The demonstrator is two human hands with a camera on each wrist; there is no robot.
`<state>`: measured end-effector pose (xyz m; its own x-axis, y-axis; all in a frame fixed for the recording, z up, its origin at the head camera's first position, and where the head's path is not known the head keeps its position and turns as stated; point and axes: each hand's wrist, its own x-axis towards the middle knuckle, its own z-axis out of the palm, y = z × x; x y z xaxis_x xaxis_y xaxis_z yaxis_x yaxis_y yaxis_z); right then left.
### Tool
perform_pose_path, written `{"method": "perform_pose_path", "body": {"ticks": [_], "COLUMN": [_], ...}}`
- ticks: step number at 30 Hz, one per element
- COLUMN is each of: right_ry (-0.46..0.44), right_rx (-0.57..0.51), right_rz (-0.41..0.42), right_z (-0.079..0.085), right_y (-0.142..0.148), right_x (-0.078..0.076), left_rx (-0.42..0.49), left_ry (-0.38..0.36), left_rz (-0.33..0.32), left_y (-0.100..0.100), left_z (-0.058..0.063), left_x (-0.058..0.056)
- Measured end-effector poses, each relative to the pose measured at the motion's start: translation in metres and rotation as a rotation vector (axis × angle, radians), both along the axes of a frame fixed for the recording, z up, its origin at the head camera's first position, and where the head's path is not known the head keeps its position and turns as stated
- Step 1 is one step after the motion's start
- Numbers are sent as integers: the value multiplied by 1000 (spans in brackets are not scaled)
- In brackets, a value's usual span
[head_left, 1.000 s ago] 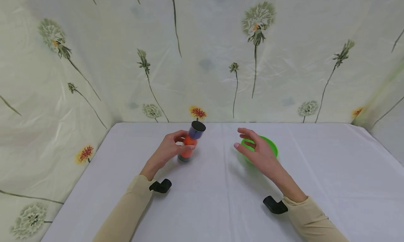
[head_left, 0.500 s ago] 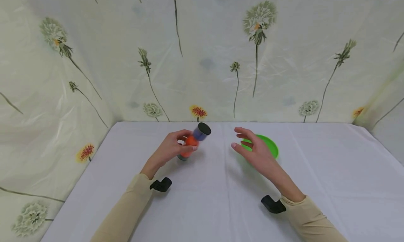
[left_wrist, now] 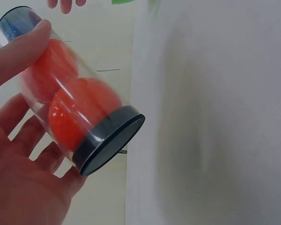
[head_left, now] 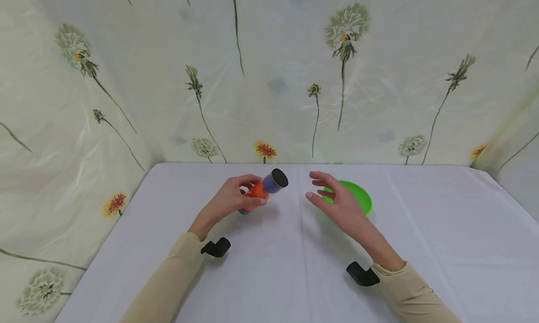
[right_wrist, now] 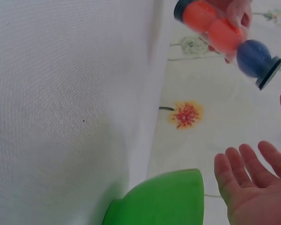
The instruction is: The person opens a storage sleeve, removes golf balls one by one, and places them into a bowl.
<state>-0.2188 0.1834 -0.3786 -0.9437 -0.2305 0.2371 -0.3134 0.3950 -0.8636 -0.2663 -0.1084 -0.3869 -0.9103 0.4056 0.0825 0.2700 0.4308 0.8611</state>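
My left hand [head_left: 233, 195] grips a clear tube of balls [left_wrist: 86, 112] above the table, its thumb on one side and its fingers round the other. Two orange-red balls [right_wrist: 225, 35] and one blue ball [right_wrist: 253, 58] show through the wall, and both ends have dark caps. The tube leans to the right, blue end up. To the right, my right hand [head_left: 343, 208] hovers with fingers spread and relaxed, holding nothing. A green bowl [head_left: 361, 197] stands just behind and beneath that hand, which partly hides it.
A white cloth [head_left: 269, 276] covers the table. Behind and at the left hangs a pale curtain [head_left: 269, 79] printed with dandelions. A black wrist camera [head_left: 216, 247] sits at the left sleeve, and another black camera [head_left: 362, 274] at the right.
The tube in my left hand has tipped further to the right, its blue end swinging over and slightly down. My right hand has drifted a little left.
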Motion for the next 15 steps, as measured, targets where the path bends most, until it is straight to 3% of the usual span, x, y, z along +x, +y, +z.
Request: {"method": "perform_pose_path", "body": {"ticks": [15], "right_ry": [0], "right_rx": [-3], "right_rz": [10], "right_z": [1], "right_y": [0], "right_x": [2], "left_rx": [-59], "left_ry": [55], "left_rz": [-46], "left_y": [8], "left_z": [2], "left_x": [1]}}
